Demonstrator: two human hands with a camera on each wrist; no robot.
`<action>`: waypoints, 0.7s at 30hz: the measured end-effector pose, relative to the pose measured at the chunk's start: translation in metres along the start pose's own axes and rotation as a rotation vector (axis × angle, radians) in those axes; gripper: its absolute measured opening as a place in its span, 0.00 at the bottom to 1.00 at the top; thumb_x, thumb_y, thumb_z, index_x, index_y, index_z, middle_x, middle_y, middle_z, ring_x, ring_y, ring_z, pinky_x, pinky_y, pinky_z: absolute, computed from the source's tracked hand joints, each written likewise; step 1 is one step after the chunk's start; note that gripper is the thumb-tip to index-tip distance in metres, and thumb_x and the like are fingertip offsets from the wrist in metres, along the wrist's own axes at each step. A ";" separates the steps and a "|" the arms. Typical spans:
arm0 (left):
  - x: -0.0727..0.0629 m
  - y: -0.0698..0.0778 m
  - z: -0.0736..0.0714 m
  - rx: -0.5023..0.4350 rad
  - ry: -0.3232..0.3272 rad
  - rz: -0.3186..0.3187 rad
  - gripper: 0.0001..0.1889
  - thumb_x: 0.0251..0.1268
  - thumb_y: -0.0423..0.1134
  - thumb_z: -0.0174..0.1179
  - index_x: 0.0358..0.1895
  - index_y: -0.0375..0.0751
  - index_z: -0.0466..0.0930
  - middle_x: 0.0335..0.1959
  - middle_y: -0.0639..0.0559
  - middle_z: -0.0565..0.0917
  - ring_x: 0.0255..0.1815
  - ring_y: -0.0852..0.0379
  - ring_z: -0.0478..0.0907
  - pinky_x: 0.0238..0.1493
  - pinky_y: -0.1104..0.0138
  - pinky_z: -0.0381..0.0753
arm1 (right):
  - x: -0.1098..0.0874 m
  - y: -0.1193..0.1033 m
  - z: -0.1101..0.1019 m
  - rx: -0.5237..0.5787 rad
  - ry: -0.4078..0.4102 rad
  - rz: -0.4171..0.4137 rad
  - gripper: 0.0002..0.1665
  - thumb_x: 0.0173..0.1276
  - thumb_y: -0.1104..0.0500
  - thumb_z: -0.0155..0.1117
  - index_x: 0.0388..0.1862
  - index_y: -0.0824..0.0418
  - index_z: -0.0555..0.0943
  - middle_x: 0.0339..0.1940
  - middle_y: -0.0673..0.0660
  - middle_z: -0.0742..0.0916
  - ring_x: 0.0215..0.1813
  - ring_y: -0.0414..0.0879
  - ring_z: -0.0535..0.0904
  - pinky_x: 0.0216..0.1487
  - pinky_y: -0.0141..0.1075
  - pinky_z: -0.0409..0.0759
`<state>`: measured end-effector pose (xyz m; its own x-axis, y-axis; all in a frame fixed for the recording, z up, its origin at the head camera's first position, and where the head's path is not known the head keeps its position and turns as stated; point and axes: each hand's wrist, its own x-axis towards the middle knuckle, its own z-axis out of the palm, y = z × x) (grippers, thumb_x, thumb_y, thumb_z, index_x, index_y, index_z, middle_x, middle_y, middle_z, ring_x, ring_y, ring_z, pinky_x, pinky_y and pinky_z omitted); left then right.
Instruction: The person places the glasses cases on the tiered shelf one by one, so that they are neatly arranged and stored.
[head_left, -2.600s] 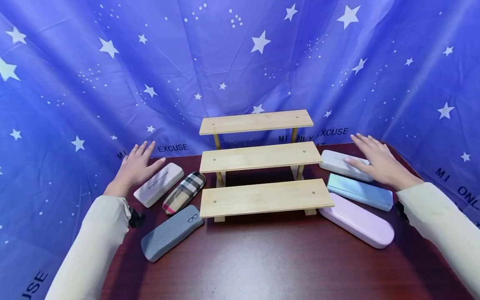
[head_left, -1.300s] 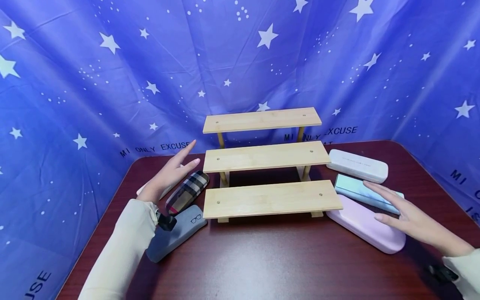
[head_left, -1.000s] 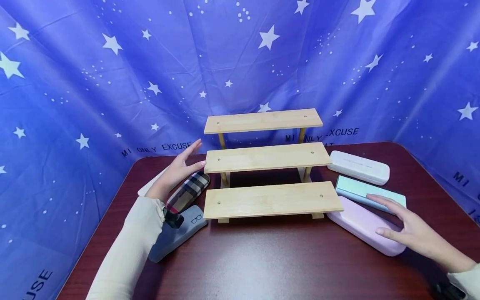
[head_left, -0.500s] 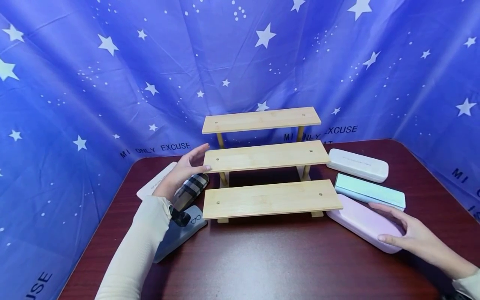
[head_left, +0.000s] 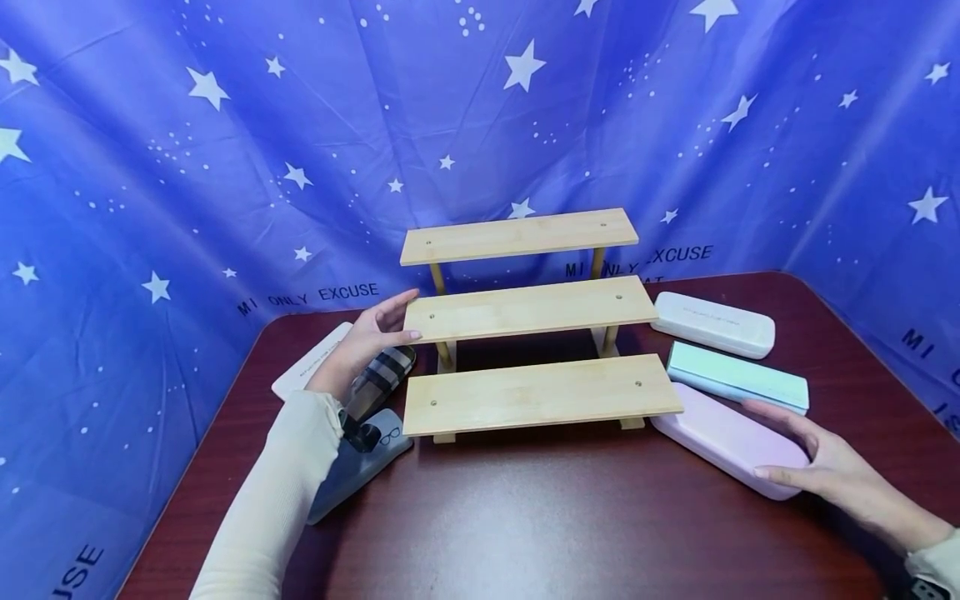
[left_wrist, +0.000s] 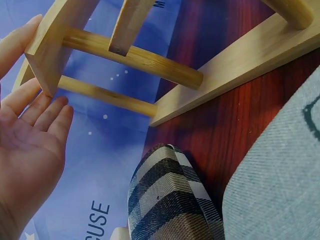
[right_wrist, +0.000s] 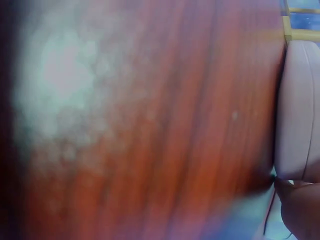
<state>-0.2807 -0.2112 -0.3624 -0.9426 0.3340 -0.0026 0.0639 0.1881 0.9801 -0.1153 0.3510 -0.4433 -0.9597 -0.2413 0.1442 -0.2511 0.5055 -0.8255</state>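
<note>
A three-tier wooden display rack (head_left: 525,315) stands in the middle of the table. My left hand (head_left: 358,346) pinches the left end of its middle board, thumb on top. In the left wrist view the fingers of the left hand (left_wrist: 37,135) curl under the board's edge. On the right lies a pink glasses case (head_left: 727,437), its far end by the rack's lowest board. My right hand (head_left: 836,471) grips its near end, thumb on the front side and fingers across the back. In the right wrist view the pink case (right_wrist: 296,115) shows only partly.
On the left lie a white case (head_left: 311,367), a plaid case (head_left: 386,375) and a grey case (head_left: 378,457), partly hidden by my left arm. A mint case (head_left: 738,377) and another white case (head_left: 712,325) lie behind the pink one. A starry curtain (head_left: 480,117) hangs behind the table.
From above the left white case, my left hand has moved right and taken hold of the middle board. My right hand has come down from the right white case onto the pink one.
</note>
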 end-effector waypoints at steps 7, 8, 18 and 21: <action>-0.001 -0.004 0.000 0.004 0.008 -0.028 0.40 0.59 0.33 0.64 0.74 0.48 0.55 0.73 0.49 0.60 0.71 0.50 0.59 0.69 0.56 0.58 | 0.001 0.001 0.003 -0.111 0.003 0.056 0.49 0.51 0.64 0.73 0.72 0.54 0.63 0.59 0.26 0.67 0.53 0.23 0.61 0.45 0.18 0.56; -0.001 -0.005 0.000 0.003 0.011 -0.032 0.40 0.58 0.34 0.65 0.74 0.50 0.55 0.73 0.49 0.60 0.71 0.50 0.59 0.69 0.56 0.57 | 0.001 0.001 0.003 -0.134 0.009 0.056 0.50 0.49 0.63 0.75 0.71 0.54 0.63 0.58 0.25 0.67 0.52 0.23 0.61 0.45 0.18 0.56; 0.002 -0.007 -0.002 0.027 0.004 -0.008 0.40 0.58 0.33 0.64 0.74 0.48 0.55 0.72 0.47 0.61 0.70 0.49 0.62 0.68 0.55 0.60 | 0.003 0.000 -0.002 -0.260 0.004 0.140 0.46 0.49 0.56 0.76 0.68 0.57 0.68 0.46 0.36 0.76 0.41 0.27 0.67 0.36 0.21 0.62; 0.003 -0.007 -0.002 0.037 0.000 -0.005 0.41 0.58 0.34 0.65 0.74 0.48 0.54 0.72 0.46 0.60 0.70 0.49 0.61 0.67 0.55 0.61 | 0.005 0.000 -0.003 -0.253 0.000 0.144 0.45 0.50 0.57 0.76 0.67 0.61 0.69 0.43 0.41 0.79 0.40 0.28 0.68 0.35 0.21 0.63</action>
<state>-0.2848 -0.2132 -0.3684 -0.9428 0.3332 -0.0074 0.0716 0.2241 0.9719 -0.1202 0.3526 -0.4410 -0.9877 -0.1520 0.0356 -0.1359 0.7249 -0.6753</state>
